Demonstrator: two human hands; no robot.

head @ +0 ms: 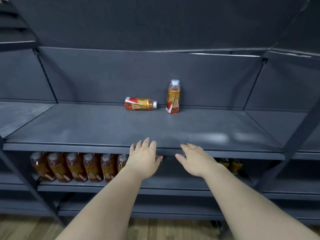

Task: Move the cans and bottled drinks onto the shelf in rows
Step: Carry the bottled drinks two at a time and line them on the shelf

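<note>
Two amber drink bottles with red and gold labels are at the back of the dark grey shelf. One bottle stands upright, slightly tilted. The other bottle lies on its side to the left, its cap pointing right. My left hand and my right hand hover at the shelf's front edge with fingers spread and nothing in them. On the shelf below, a row of several similar bottles stands at the left, and two gold cans show at the right, partly hidden by my right arm.
The shelving unit has slanted metal uprights at the right and at the left. An upper shelf edge runs overhead. More grey shelves lie beside and below. A wooden floor shows at the bottom.
</note>
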